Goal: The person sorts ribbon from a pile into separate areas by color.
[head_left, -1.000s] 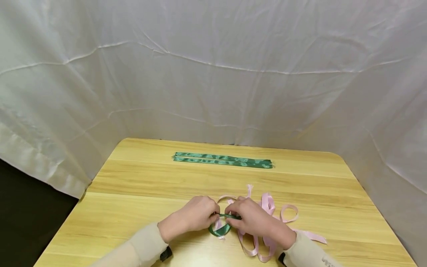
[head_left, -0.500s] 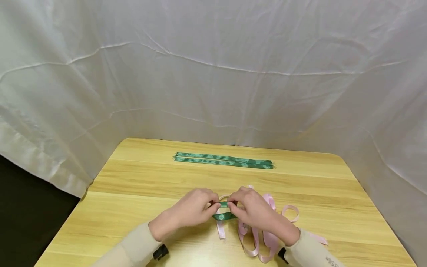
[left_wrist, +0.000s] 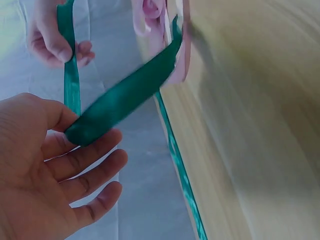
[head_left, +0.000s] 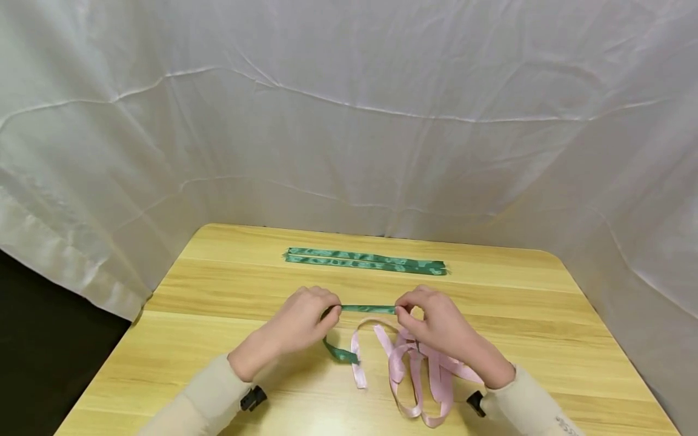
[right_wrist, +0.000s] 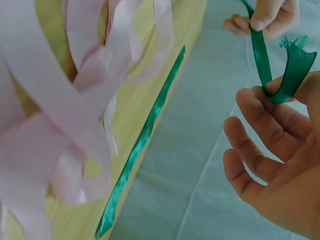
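Note:
A green satin ribbon (head_left: 368, 309) is stretched level between both hands above the table. My left hand (head_left: 297, 318) pinches it between thumb and index finger, and a long tail (left_wrist: 125, 97) hangs from that grip towards the table. On the other side my right hand (head_left: 438, 318) pinches the ribbon near its frayed end (right_wrist: 298, 52), which curls up past the thumb. The remaining fingers of both hands are spread loosely. Below the right hand lies a loose heap of pink ribbon (head_left: 436, 381), with one strip (head_left: 357, 363) under the hanging green tail.
Two green ribbon strips (head_left: 365, 260) lie side by side near the back of the wooden table (head_left: 218, 290). A pale cloth curtain (head_left: 349, 121) surrounds the back and sides. Dark space (head_left: 43, 339) shows at the left beyond the curtain.
Both hands have moved away from the body and apart, drawing the green ribbon from a small loop into a straight stretch. More of the pink heap is now uncovered.

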Action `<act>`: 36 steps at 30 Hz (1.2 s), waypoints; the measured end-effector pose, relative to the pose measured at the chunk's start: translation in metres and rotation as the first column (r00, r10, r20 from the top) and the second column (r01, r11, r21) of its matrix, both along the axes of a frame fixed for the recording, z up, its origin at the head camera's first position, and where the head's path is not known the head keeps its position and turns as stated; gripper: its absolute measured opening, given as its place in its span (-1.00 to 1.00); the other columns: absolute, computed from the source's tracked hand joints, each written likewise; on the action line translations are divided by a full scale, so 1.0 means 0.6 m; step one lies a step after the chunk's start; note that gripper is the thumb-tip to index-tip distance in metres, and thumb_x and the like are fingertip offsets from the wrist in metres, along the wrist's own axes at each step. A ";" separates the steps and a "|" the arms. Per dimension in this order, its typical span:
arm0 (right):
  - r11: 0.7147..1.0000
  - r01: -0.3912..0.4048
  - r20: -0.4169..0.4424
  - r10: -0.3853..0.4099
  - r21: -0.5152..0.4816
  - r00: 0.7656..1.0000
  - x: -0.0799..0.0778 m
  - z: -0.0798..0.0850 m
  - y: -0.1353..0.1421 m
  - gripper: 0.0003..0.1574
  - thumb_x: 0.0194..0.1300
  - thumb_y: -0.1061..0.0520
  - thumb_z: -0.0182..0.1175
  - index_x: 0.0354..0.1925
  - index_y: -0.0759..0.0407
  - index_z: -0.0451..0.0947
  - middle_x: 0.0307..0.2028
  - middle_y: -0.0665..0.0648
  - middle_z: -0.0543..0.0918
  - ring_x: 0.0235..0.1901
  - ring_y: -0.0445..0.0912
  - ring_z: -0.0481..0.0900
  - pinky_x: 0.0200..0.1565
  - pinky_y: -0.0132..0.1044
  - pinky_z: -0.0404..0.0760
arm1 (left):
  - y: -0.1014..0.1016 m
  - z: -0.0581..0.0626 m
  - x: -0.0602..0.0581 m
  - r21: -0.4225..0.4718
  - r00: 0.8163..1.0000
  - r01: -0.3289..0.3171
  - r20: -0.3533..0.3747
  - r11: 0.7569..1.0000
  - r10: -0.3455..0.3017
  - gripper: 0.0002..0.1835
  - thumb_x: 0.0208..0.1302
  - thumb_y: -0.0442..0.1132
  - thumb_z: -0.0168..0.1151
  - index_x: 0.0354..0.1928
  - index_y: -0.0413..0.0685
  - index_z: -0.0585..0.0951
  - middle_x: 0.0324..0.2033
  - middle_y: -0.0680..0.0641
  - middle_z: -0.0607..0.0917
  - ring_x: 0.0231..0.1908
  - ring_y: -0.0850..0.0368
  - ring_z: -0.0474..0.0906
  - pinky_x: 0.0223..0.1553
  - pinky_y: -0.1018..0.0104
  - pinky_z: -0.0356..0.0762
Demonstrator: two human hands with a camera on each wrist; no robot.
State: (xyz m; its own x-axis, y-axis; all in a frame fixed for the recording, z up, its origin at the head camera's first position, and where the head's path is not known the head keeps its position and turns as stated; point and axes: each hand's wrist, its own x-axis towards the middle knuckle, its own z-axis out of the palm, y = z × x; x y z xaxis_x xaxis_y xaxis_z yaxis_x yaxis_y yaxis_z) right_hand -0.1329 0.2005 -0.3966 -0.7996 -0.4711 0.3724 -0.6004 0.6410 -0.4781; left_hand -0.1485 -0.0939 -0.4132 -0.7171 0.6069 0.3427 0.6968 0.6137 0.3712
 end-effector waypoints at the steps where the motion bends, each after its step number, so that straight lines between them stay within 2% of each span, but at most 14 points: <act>1: 1.000 0.010 -0.001 -0.010 0.002 1.000 -0.001 0.001 0.005 -0.84 0.38 0.26 0.29 -0.29 0.06 0.77 -0.38 -0.13 0.70 -0.36 -0.30 0.53 -0.38 -0.41 0.49 | -0.003 0.002 -0.001 0.000 1.000 -0.003 -0.005 1.000 0.003 -0.81 0.51 -0.26 0.17 -0.25 -0.03 0.74 -0.38 0.10 0.74 -0.30 0.22 0.60 -0.10 0.13 0.63; 9: 0.997 0.077 -0.015 -0.077 0.019 0.997 -0.012 0.006 0.034 -0.88 0.39 0.25 0.31 -0.27 0.10 0.77 -0.33 -0.06 0.75 -0.37 -0.31 0.52 -0.42 -0.41 0.46 | -0.024 0.011 -0.011 0.005 1.000 0.011 -0.001 1.000 -0.011 -0.77 0.58 -0.27 0.11 -0.28 -0.02 0.69 -0.52 0.15 0.58 -0.42 0.25 0.45 -0.15 0.17 0.57; 11: 0.995 0.098 -0.002 -0.098 0.026 0.995 -0.014 0.006 0.040 -0.87 0.39 0.24 0.30 -0.26 0.08 0.77 -0.33 -0.06 0.75 -0.37 -0.31 0.52 -0.41 -0.40 0.45 | -0.030 0.011 -0.012 0.009 1.000 0.014 0.006 1.000 -0.014 -0.76 0.60 -0.27 0.09 -0.22 -0.06 0.72 -0.48 0.12 0.63 -0.38 0.23 0.52 -0.13 0.17 0.61; 15: 0.990 0.132 0.025 -0.133 0.043 0.991 -0.018 0.005 0.052 -0.87 0.41 0.23 0.30 -0.24 0.06 0.78 -0.32 -0.07 0.75 -0.37 -0.30 0.53 -0.36 -0.39 0.45 | -0.044 0.010 -0.014 0.016 0.999 0.016 0.052 1.000 -0.017 -0.72 0.65 -0.23 0.05 0.01 -0.14 0.75 -0.25 0.00 0.80 -0.16 0.13 0.72 0.02 0.10 0.70; 18: 0.987 0.151 0.051 -0.154 0.054 0.987 -0.021 0.005 0.061 -0.87 0.43 0.22 0.29 -0.21 0.08 0.78 -0.31 -0.05 0.77 -0.38 -0.29 0.53 -0.34 -0.38 0.46 | -0.054 0.010 -0.015 0.029 0.993 0.008 0.114 1.000 -0.011 -0.67 0.67 -0.20 0.01 0.15 -0.18 0.72 -0.05 -0.09 0.82 0.02 0.01 0.76 0.12 0.02 0.69; 22: 0.981 0.178 0.097 -0.184 0.074 0.978 -0.027 0.003 0.071 -0.86 0.46 0.19 0.27 -0.18 0.09 0.78 -0.29 -0.02 0.78 -0.46 -0.30 0.45 -0.40 -0.38 0.43 | -0.065 0.011 -0.019 0.037 0.980 -0.018 0.198 0.999 0.011 -0.60 0.70 -0.13 -0.03 0.25 -0.18 0.67 0.13 -0.14 0.78 0.17 -0.07 0.71 0.20 -0.05 0.65; 26: 0.978 0.191 0.124 -0.200 0.081 0.972 -0.033 -0.003 0.079 -0.87 0.46 0.18 0.28 -0.19 0.10 0.78 -0.30 0.02 0.79 -0.55 -0.32 0.39 -0.48 -0.38 0.42 | -0.076 0.010 -0.026 0.048 0.962 -0.049 0.269 0.998 0.035 -0.55 0.71 -0.07 -0.07 0.31 -0.17 0.64 0.20 -0.15 0.74 0.02 0.02 0.70 0.16 -0.03 0.63; 27: 0.977 0.196 0.130 -0.205 0.083 0.970 -0.035 -0.005 0.081 -0.87 0.45 0.18 0.29 -0.19 0.10 0.78 -0.30 0.02 0.79 -0.56 -0.31 0.39 -0.49 -0.38 0.42 | -0.079 0.009 -0.029 0.051 0.958 -0.058 0.284 0.997 0.041 -0.54 0.71 -0.06 -0.08 0.32 -0.17 0.63 0.22 -0.14 0.73 0.04 0.02 0.69 0.18 -0.04 0.62; 29: 0.975 0.206 0.136 -0.217 0.086 0.967 -0.038 -0.008 0.085 -0.88 0.45 0.18 0.29 -0.19 0.11 0.78 -0.31 0.01 0.78 -0.55 -0.29 0.42 -0.47 -0.37 0.44 | -0.085 0.007 -0.034 0.057 0.946 -0.072 0.319 0.996 0.050 -0.53 0.71 -0.06 -0.09 0.35 -0.17 0.61 0.27 -0.15 0.70 0.12 -0.02 0.67 0.25 -0.07 0.57; 30: 0.973 0.211 0.137 -0.222 0.088 0.965 -0.040 -0.010 0.087 -0.88 0.45 0.17 0.29 -0.19 0.11 0.78 -0.31 0.01 0.79 -0.51 -0.28 0.46 -0.45 -0.37 0.46 | -0.088 0.006 -0.037 0.058 0.939 -0.077 0.339 0.995 0.052 -0.53 0.71 -0.07 -0.09 0.36 -0.19 0.60 0.30 -0.16 0.67 0.22 -0.06 0.64 0.32 -0.10 0.53; 33: 0.970 0.223 0.153 -0.236 0.095 0.960 -0.043 -0.013 0.093 -0.87 0.47 0.16 0.29 -0.17 0.11 0.78 -0.31 -0.01 0.79 -0.46 -0.22 0.53 -0.40 -0.36 0.49 | -0.097 0.000 -0.045 0.053 0.926 -0.080 0.375 0.995 0.054 -0.52 0.71 -0.10 -0.11 0.37 -0.24 0.58 0.35 -0.21 0.63 0.44 -0.19 0.47 0.43 -0.18 0.41; 34: 0.970 0.225 0.155 -0.237 0.095 0.959 -0.044 -0.014 0.094 -0.87 0.47 0.16 0.29 -0.16 0.11 0.78 -0.31 0.00 0.79 -0.43 -0.21 0.55 -0.39 -0.36 0.50 | -0.100 -0.002 -0.047 0.054 0.923 -0.081 0.381 0.995 0.054 -0.53 0.70 -0.12 -0.10 0.36 -0.26 0.58 0.35 -0.22 0.62 0.44 -0.22 0.46 0.43 -0.19 0.40; 36: 0.970 0.224 0.162 -0.237 0.095 0.958 -0.045 -0.015 0.098 -0.87 0.48 0.16 0.28 -0.15 0.11 0.78 -0.30 0.02 0.80 -0.39 -0.19 0.58 -0.37 -0.35 0.51 | -0.106 -0.006 -0.053 0.058 0.916 -0.083 0.397 0.995 0.053 -0.56 0.70 -0.14 -0.10 0.08 -0.32 0.70 0.34 -0.24 0.62 0.13 -0.22 0.68 0.35 -0.16 0.49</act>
State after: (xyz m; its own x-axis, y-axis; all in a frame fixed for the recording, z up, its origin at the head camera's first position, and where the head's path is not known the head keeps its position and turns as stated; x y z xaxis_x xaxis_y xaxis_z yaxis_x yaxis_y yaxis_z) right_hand -0.1600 0.2593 -0.4055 -0.9383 -0.2878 0.1917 -0.3457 0.7906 -0.5055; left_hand -0.1801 -0.1574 -0.4170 -0.8417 0.5361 0.0645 0.4421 0.6155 0.6525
